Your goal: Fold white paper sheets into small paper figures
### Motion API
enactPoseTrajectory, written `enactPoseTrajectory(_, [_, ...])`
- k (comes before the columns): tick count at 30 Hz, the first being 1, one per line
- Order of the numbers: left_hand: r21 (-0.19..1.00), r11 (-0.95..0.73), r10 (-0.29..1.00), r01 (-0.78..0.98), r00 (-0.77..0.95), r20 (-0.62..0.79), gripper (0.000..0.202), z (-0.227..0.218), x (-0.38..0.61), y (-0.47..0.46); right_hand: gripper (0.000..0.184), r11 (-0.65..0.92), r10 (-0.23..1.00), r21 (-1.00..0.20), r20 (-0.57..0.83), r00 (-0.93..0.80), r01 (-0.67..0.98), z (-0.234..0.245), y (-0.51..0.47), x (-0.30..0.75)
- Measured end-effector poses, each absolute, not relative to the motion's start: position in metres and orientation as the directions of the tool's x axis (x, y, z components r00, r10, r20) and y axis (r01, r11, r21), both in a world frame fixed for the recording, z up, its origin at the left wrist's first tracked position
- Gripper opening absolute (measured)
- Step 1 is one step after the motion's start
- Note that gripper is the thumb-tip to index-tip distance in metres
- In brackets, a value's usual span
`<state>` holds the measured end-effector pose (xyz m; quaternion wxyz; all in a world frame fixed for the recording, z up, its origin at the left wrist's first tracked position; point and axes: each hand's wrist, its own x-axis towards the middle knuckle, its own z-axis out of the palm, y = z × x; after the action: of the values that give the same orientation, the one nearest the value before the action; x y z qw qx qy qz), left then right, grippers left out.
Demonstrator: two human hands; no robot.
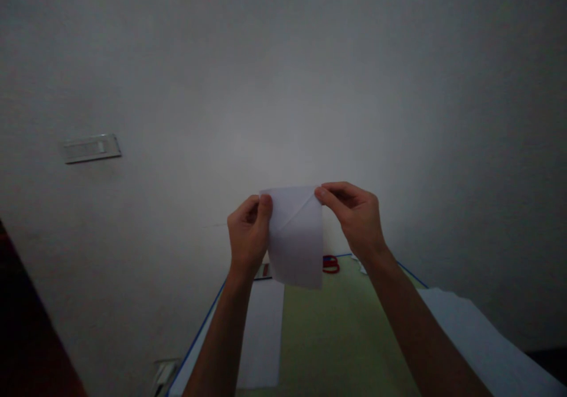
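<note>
Paper (296, 249), white and roughly rectangular, is held up between the two hands, over the far end of the table (336, 338) and in front of the wall (283, 90). A straight diagonal crease runs across its upper part, from close by the right fingertips down toward the left hand (248, 231). That hand grips the upper left edge, its thumb lying upright on the near face and the other fingers curled. The right hand (361, 217) pinches the upper right corner between thumb and finger. Below both hands the sheet's lower part hangs down, its bottom edge dipping toward the right. Beyond the paper, low between the hands, a red loop (331, 264) shows on the green tabletop. Just below the left wrist is a small dark-edged item, too hidden to name. A white sheet (262, 338) lies on the table beside the left forearm, and a larger white one (478, 332) lies to the right of the right forearm. A pale scrap (363, 269) sits next to the right wrist. Well left of the left hand, a switch plate (92, 148) is set in the wall.
</note>
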<state>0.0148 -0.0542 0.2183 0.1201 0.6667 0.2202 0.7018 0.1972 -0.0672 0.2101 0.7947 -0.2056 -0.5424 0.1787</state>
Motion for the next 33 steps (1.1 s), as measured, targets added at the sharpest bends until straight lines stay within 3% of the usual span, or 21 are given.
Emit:
enactPoseTrajectory(5, [0.402, -0.879, 0.366, 0.254, -0.179, 0.913, 0.047, 0.220, 0.021, -0.058, 0.011, 0.871, 0.470, -0.490, 0.817, 0.333, -0.026, 0.208, -0.065, 0.197])
enactPoseTrajectory(12, [0.370, -0.857, 0.338, 0.358, -0.149, 0.929, 0.046, 0.220, 0.021, -0.062, 0.012, 0.882, 0.386, -0.445, 0.870, 0.307, 0.154, 0.208, -0.068, 0.198])
enactPoseTrajectory(16, [0.421, -0.863, 0.402, 0.280, -0.123, 0.907, 0.040, 0.221, 0.021, -0.064, 0.011, 0.879, 0.367, -0.437, 0.876, 0.314, 0.192, 0.208, -0.066, 0.200])
enactPoseTrajectory(20, [0.511, -0.850, 0.497, 0.131, -0.124, 0.859, 0.020, 0.219, 0.019, -0.060, 0.011, 0.883, 0.390, -0.452, 0.858, 0.334, 0.131, 0.209, -0.064, 0.204])
enactPoseTrajectory(25, [0.476, -0.877, 0.460, 0.071, -0.165, 0.872, 0.019, 0.218, 0.016, -0.052, 0.010, 0.892, 0.386, -0.435, 0.875, 0.292, 0.125, 0.210, -0.064, 0.207])
enactPoseTrajectory(33, [0.431, -0.848, 0.377, 0.309, -0.221, 0.899, 0.015, 0.222, 0.023, -0.061, 0.011, 0.879, 0.334, -0.406, 0.899, 0.285, 0.251, 0.211, -0.071, 0.200])
